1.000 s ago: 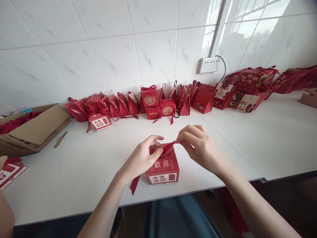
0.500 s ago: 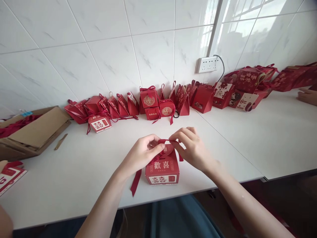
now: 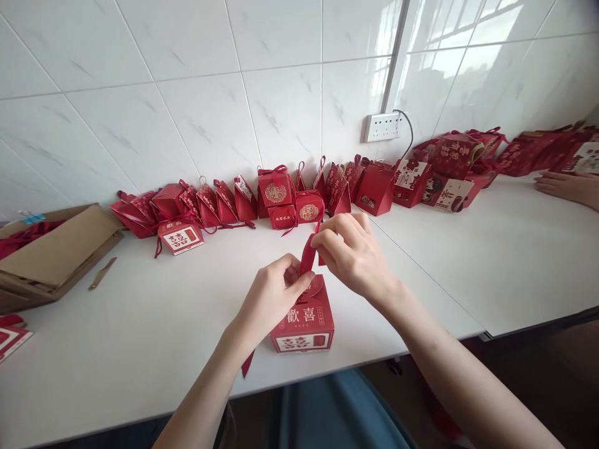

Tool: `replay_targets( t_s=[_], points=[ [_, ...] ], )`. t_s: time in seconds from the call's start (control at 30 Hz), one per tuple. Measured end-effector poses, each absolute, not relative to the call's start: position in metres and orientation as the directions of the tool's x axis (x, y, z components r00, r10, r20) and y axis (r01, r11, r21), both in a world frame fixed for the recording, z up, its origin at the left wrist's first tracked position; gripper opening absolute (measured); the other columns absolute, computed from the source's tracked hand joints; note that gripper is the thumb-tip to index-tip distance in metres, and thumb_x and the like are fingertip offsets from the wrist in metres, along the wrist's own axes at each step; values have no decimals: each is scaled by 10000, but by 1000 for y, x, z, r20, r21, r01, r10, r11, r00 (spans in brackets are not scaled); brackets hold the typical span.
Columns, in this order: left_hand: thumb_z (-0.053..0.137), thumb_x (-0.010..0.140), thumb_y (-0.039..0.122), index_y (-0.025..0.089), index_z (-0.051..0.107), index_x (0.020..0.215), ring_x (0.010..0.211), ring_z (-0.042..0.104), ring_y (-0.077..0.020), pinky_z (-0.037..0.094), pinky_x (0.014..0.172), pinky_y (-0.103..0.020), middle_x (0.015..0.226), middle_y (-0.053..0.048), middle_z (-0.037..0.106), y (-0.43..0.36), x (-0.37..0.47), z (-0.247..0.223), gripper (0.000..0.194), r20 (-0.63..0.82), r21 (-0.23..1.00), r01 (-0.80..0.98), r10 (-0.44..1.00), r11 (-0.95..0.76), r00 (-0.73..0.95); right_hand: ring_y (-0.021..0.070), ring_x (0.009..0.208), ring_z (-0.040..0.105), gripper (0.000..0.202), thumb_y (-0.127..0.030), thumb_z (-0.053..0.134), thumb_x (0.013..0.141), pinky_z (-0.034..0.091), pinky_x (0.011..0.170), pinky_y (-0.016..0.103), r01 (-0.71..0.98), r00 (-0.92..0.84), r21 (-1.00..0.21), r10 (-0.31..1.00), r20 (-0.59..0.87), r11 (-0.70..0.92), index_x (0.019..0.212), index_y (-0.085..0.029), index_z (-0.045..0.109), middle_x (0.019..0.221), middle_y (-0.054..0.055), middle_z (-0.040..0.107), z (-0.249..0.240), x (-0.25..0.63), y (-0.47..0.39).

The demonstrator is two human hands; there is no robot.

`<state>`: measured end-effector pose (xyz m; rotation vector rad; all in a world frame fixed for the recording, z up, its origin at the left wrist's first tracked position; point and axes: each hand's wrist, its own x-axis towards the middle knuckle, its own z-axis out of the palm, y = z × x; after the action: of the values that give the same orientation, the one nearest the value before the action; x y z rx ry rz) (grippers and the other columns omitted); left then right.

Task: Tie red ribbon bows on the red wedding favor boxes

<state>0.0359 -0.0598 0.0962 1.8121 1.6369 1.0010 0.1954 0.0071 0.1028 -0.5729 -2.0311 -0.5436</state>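
Note:
A red gift box (image 3: 306, 321) with white lettering and a white front label stands on the table in front of me. My left hand (image 3: 281, 287) is closed over its top left side, pinching a dark red ribbon (image 3: 307, 254) between thumb and fingers. Above the box, my right hand (image 3: 349, 249) grips the same ribbon higher up and holds it taut and upright. One ribbon tail hangs off the box's left side, partly behind my left wrist. The ribbon's path under my left fingers is hidden.
Along the tiled wall stand several finished-looking red boxes (image 3: 276, 187), with more piled at the right (image 3: 453, 159). A cardboard carton (image 3: 60, 255) holding red ribbons sits left, near a small brown strip (image 3: 102, 274). Another person's hand (image 3: 568, 187) rests at the far right.
My right hand has risen, drawing the ribbon upward from the box top. The left hand keeps its pinch near the box. The view has shifted slightly to the right.

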Motion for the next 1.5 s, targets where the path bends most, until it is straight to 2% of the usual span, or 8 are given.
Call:
replay_targets(
  t_s=[0.2,0.33,0.67,0.83,0.93,1.13,1.27,1.5],
  points=[
    [595,844,378,199,537,768,675,563,-108,431,621,-217,728,46,581,-60,27,91,203,78,875,463,984,-144,159,148,694,463,209,-59,462,908,329,716,322,585,-478,238,92,874,775,754,-182,534,784,37,561,109,204,21],
    [599,840,342,187,551,788,697,552,-107,426,649,-220,749,35,577,-60,25,92,171,50,904,406,977,-133,208,150,709,497,189,-80,481,908,349,722,317,551,-477,180,130,869,815,760,-185,534,783,37,564,104,209,25],
    [577,838,322,186,493,847,553,469,-75,371,547,-211,659,57,526,-59,35,107,160,2,958,281,987,-48,162,193,890,601,142,-52,516,764,408,807,359,342,-463,-312,448,765,886,758,-185,566,909,52,635,86,203,11],
    [623,825,288,197,476,1057,498,434,-44,378,532,-190,692,56,575,-60,32,106,290,63,998,18,989,-66,138,143,706,632,113,-123,501,813,472,734,307,198,-455,-663,667,590,722,861,-196,572,746,-4,662,80,203,0],
    [646,820,280,190,567,1021,522,468,-37,406,544,-175,765,27,622,-61,29,102,233,111,993,23,988,-115,109,140,704,642,80,-202,518,850,489,680,271,150,-486,-788,739,467,597,853,-196,598,751,2,674,77,202,-11],
    [676,812,315,196,671,889,831,649,-115,503,720,-173,871,-13,703,-62,25,93,142,161,985,47,986,-163,49,133,722,617,91,-196,515,857,473,660,251,157,-530,-799,732,428,580,815,-191,596,812,11,672,69,196,-30],
    [699,793,343,203,680,884,803,664,-117,521,705,-173,833,-1,712,-63,22,90,169,142,990,13,990,-142,20,143,723,607,89,-248,538,882,456,635,258,161,-520,-790,732,441,591,870,-196,610,816,18,675,65,193,-33],
    [692,792,355,194,662,928,830,655,-137,544,731,-213,877,-15,694,-68,16,93,213,108,982,151,993,-113,38,148,697,564,108,-198,573,897,420,738,316,288,-515,-590,642,569,754,799,-196,617,709,-1,634,62,201,-26]
  ],
)
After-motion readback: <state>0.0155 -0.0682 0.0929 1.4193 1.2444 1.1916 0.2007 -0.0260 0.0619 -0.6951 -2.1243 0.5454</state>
